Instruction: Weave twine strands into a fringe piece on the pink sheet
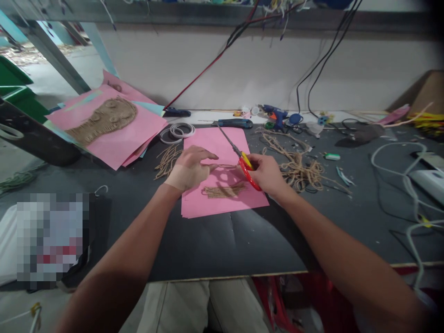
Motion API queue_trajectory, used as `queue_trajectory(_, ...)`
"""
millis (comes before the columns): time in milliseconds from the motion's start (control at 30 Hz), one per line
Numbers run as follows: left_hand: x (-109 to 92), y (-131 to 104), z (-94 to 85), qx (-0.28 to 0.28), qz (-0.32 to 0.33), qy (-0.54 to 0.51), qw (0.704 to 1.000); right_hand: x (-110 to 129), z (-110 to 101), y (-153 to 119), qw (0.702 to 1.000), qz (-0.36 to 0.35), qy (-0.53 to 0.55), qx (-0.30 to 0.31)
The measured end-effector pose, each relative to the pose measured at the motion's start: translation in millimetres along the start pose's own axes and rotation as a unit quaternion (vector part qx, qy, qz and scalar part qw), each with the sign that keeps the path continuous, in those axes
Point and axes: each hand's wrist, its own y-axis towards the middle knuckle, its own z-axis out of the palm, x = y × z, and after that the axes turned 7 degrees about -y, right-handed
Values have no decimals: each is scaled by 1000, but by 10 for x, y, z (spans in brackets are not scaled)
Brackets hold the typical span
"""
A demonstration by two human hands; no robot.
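Between my two hands a short piece of brown twine (227,165) is stretched level above a pink sheet (222,143). My left hand (192,169) pinches its left end between thumb and finger. My right hand (267,173) grips the twine's other end and also has scissors (247,171) with red and yellow handles in it, the blades pointing up and to the left. Below the hands, a small patch of twine strands (224,190) lies side by side on the pink sheet. Cut twine pieces (168,161) lie just left of the sheet, partly behind my left hand.
A tangled twine heap (301,171) lies right of the sheet. Pink sheets with a twine shape (111,115) are at the back left, near white rings (182,131). A blue cutter (234,123) and a glue gun (277,115) lie along the back; a white cable (405,180) loops at right.
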Motion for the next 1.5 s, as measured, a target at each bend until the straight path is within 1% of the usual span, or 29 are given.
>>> queue_trajectory(33,-42,1,10,22,27,13,999,0,14,-4,1000,-5,-7,3)
queue_trajectory(100,-141,-5,35,58,52,29,997,1,42,-15,1000,-12,-11,10)
queue_trajectory(133,-189,-12,52,73,50,35,995,5,55,-23,1000,-15,-7,14)
queue_trajectory(233,-283,-27,112,75,21,54,996,24,87,-51,999,-25,20,29)
queue_trajectory(333,-292,-22,161,88,1,16,996,39,107,-72,998,-29,43,36)
queue_trajectory(433,-273,-9,173,82,2,-21,996,41,114,-78,998,-27,52,33)
queue_trajectory(500,-268,-6,170,76,-1,-25,997,43,112,-77,997,-26,58,32)
queue_trajectory(700,-288,-8,165,82,-4,-37,996,65,104,-85,997,-32,67,38)
queue_trajectory(767,-302,-6,147,82,-6,-23,996,70,102,-87,997,-33,52,40)
queue_trajectory(867,-294,-7,103,82,-12,31,996,82,90,-78,998,-25,50,29)
queue_trajectory(967,-217,-14,71,54,-25,54,997,119,44,-64,994,9,108,14)
queue_trajectory(1033,-135,-19,63,19,-37,54,998,161,-11,-65,982,43,178,42)
queue_trajectory(1167,4,-21,47,-37,-65,71,995,247,-122,-101,934,105,305,155)
queue_trajectory(1300,59,-8,7,-94,-98,107,985,290,-143,-163,899,148,331,247)
queue_trajectory(1400,84,3,-18,-138,-113,114,977,323,-136,-217,876,151,347,298)
queue_trajectory(1500,105,16,-36,-158,-137,127,970,353,-169,-257,853,164,350,350)
